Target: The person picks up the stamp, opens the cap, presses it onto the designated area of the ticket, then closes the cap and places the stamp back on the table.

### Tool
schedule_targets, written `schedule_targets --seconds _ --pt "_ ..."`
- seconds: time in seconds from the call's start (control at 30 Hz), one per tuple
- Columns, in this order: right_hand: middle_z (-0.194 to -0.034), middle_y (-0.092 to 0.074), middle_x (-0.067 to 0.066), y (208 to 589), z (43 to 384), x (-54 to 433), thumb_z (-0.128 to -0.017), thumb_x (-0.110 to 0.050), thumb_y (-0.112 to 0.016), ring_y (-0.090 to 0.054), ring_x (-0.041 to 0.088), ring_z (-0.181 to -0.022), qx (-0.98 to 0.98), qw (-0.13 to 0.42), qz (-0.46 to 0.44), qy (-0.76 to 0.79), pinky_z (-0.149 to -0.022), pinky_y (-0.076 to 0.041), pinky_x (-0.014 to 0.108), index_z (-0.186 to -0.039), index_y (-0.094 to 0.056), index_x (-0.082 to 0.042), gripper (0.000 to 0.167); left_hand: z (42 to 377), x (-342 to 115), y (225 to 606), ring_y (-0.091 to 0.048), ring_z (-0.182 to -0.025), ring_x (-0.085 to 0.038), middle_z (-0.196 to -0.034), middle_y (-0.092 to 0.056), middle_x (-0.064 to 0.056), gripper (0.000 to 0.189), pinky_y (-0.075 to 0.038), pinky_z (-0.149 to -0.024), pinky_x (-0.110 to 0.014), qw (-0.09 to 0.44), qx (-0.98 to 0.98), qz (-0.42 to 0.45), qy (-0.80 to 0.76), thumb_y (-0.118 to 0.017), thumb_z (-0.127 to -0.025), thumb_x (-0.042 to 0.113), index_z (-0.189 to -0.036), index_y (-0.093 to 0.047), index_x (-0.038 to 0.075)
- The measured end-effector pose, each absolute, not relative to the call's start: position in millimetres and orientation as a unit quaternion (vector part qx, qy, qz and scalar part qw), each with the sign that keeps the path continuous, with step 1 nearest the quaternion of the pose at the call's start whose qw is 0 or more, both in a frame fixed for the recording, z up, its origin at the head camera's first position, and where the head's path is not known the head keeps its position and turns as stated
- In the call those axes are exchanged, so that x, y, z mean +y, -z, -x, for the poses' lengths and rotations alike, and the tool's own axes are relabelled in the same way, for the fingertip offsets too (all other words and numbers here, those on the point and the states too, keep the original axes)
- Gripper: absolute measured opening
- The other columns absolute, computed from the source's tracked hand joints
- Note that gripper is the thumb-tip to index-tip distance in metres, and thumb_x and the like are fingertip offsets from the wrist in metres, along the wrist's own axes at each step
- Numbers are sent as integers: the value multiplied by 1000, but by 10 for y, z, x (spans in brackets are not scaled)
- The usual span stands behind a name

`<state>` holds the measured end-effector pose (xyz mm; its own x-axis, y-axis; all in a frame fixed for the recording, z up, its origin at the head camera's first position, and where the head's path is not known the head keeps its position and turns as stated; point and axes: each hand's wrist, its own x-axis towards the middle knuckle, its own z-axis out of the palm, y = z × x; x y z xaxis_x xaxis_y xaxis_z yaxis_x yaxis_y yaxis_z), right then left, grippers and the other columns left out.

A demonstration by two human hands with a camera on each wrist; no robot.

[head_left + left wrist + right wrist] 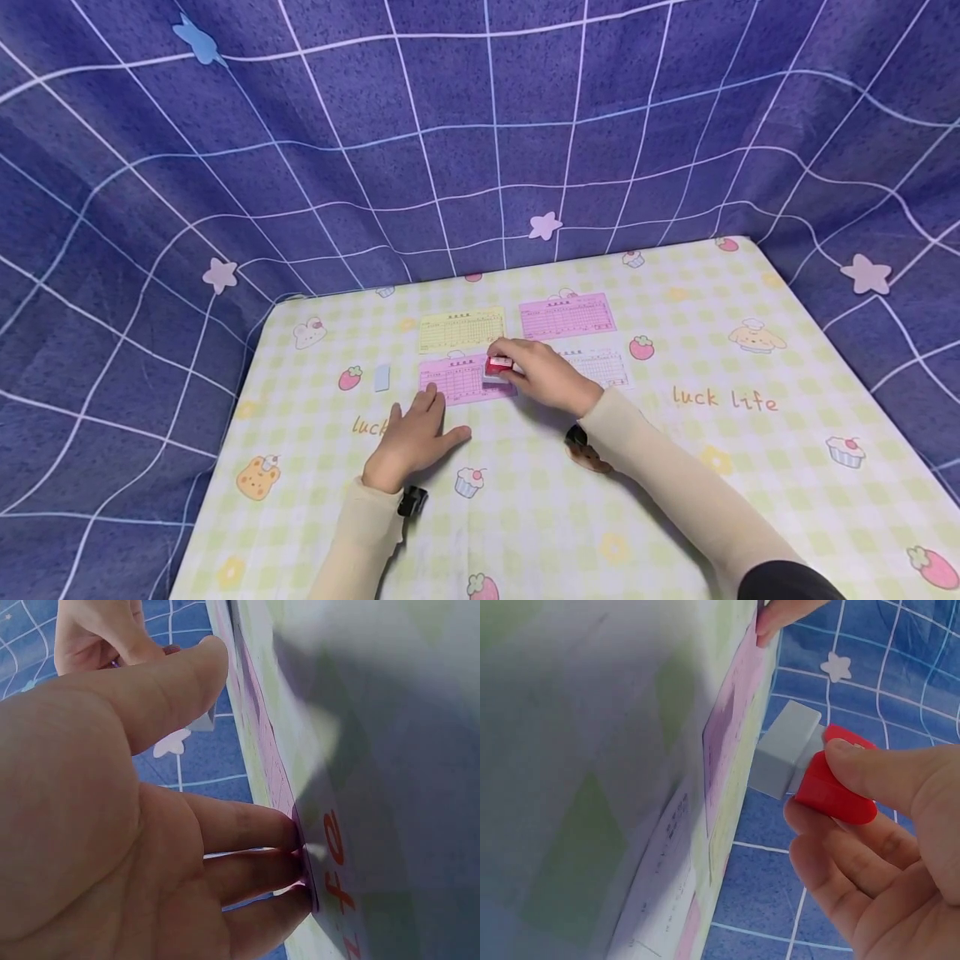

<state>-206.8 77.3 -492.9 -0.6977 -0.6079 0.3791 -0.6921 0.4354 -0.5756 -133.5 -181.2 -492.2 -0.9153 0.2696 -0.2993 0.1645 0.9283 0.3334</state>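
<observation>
A red and grey self-inking stamp (498,367) is gripped between the thumb and fingers of my right hand (551,373). Seen from the right wrist, the stamp's grey base (784,750) is held close over the paper. Below it lies a pink printed slip (459,380), its right part partly hidden by the stamp and hand. My left hand (417,433) rests its fingertips on the slip's lower left edge, fingers extended and thumb spread out to the side. In the left wrist view three fingertips (289,829) press on the pink paper.
A yellow slip (450,329) lies behind the pink one. To the right are another pink slip (566,317) and a white slip (603,367), both with small red marks. A small light-blue rectangle (382,377) lies on the left of the checked tablecloth (540,517). Blue curtains (450,150) surround the table.
</observation>
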Motion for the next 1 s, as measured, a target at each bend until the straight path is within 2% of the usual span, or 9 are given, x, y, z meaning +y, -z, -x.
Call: schedule_targets --seconds 0.13,0.67,1.0 --pt "-115 -75 6 4949 2038 783 -96 1 -75 -72 24 -112 -847 49 -386 -363 -100 -57 39 -119 -65 -8 26 1335 -1806 4924 -23 -158 -43 -169 -25 -28 88 -11 -122 -73 171 967 -112 -151 -61 -104 55 -158 -37 -10" --pt "-106 -75 2 5031 2011 790 -94 3 -76 -70 17 -97 -840 32 -413 -349 -89 -57 38 -112 -68 -10 24 1349 -1810 4958 -23 -158 -44 -169 -25 -28 89 -12 -122 -74 165 969 -117 -143 -60 -104 56 -159 -35 -9" --pt "-106 -76 3 5046 2003 775 -94 5 -76 -72 19 -99 -840 25 -415 -348 -91 -57 39 -115 -70 -8 25 1346 -1814 4972 -23 -158 -43 -170 -25 -28 89 -12 -122 -73 166 968 -115 -147 -61 -103 55 -159 -35 -9"
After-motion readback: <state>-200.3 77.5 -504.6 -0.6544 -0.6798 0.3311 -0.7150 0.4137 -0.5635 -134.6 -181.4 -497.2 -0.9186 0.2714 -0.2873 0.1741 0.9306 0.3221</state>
